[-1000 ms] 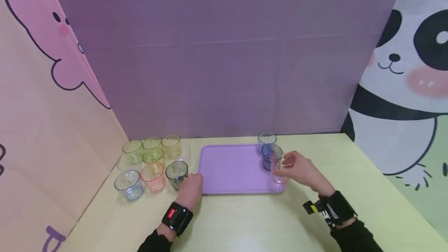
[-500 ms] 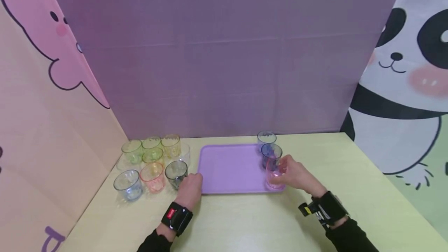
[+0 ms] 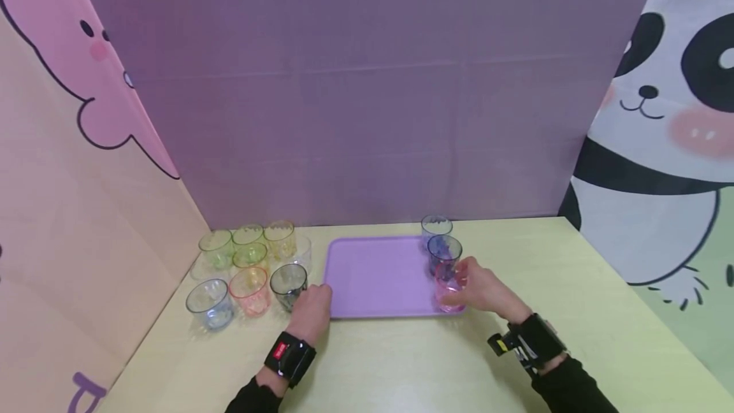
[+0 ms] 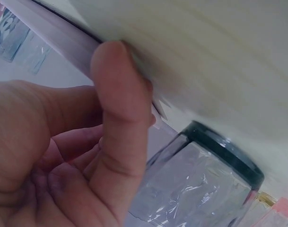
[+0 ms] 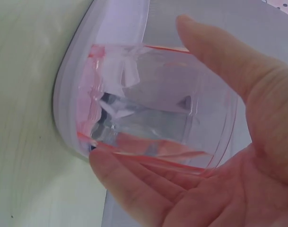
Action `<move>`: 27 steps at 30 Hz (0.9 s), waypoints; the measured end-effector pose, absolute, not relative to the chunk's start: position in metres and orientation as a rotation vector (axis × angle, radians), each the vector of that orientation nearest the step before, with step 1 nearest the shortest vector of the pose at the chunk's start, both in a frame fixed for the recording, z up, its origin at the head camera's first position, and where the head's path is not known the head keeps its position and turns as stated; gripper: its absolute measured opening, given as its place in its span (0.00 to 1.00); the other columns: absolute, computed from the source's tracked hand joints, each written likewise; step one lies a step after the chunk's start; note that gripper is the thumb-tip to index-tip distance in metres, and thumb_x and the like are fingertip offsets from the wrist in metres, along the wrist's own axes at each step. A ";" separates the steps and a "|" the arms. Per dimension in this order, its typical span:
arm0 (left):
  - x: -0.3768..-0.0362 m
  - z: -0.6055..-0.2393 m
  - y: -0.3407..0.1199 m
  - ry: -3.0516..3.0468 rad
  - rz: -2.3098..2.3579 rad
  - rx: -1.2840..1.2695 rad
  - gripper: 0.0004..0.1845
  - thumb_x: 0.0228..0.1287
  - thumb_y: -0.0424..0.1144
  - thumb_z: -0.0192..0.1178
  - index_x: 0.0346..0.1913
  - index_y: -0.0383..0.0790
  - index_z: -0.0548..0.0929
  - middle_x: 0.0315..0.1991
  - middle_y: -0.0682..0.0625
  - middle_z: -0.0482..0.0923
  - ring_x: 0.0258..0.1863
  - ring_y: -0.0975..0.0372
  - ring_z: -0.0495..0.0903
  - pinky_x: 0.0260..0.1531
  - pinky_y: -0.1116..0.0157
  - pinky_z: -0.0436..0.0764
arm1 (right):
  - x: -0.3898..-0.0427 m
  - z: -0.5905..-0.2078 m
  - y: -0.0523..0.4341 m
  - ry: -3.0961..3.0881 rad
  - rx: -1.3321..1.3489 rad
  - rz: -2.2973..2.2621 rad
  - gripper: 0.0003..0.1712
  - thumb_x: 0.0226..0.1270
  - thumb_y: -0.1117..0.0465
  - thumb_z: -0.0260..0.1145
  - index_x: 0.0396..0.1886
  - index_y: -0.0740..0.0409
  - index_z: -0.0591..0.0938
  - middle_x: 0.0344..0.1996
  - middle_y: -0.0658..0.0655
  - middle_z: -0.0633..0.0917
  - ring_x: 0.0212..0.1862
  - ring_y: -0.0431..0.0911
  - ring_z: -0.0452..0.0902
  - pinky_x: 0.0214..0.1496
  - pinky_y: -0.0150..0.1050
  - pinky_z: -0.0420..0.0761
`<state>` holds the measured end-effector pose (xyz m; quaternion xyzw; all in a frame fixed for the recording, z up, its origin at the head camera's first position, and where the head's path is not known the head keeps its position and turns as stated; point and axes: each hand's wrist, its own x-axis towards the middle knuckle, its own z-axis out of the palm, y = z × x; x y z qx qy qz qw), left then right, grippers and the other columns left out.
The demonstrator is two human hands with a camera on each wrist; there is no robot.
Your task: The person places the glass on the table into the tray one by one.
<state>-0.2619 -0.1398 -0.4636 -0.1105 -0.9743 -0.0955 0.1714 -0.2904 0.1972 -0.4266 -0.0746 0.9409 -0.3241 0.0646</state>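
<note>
My right hand (image 3: 483,287) is around a pink drinking glass (image 5: 148,109) at the front right corner of the purple tray (image 3: 373,279). The glass looks upright, with its base at the tray surface. In the right wrist view my fingers lie along one side of it, and my thumb tip shows beyond the opposite wall. At the tray's front left corner my left hand (image 3: 312,312) pinches the rim, its finger on the outer edge. A smoky grey glass (image 4: 196,184) stands right beside that hand. Behind the pink glass is a dark blue glass (image 3: 444,253).
A pale blue glass (image 3: 437,227) stands at the tray's back right. Left of the tray is a cluster of glasses, including a light blue one (image 3: 211,304), a pink-orange one (image 3: 251,292) and a yellow one (image 3: 281,239). A purple backdrop (image 3: 367,94) rises behind the table.
My right hand has carried the pink glass left and down onto the tray corner, in front of the dark blue glass. My left hand has stayed at the tray's edge.
</note>
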 end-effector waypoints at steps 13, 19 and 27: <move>-0.261 -0.463 -0.139 -2.761 -0.270 -0.313 0.05 0.43 0.22 0.58 0.20 0.33 0.77 0.17 0.40 0.76 0.17 0.49 0.77 0.13 0.56 0.75 | -0.290 -0.425 0.198 2.825 -0.259 -1.015 0.51 0.35 0.41 0.76 0.53 0.66 0.65 0.46 0.63 0.77 0.46 0.54 0.74 0.43 0.47 0.78; -0.261 -0.463 -0.138 -2.740 -0.265 -0.316 0.05 0.43 0.22 0.58 0.19 0.33 0.77 0.17 0.39 0.76 0.17 0.48 0.77 0.13 0.56 0.75 | -0.289 -0.422 0.202 2.823 -0.308 -0.995 0.54 0.35 0.40 0.75 0.55 0.68 0.63 0.48 0.65 0.76 0.48 0.56 0.73 0.44 0.48 0.78; -0.262 -0.465 -0.139 -2.741 -0.270 -0.322 0.05 0.43 0.22 0.58 0.20 0.34 0.77 0.17 0.39 0.76 0.17 0.48 0.77 0.14 0.55 0.75 | -0.285 -0.405 0.217 2.790 -0.442 -1.016 0.51 0.38 0.50 0.77 0.57 0.71 0.62 0.52 0.70 0.73 0.54 0.61 0.69 0.51 0.53 0.74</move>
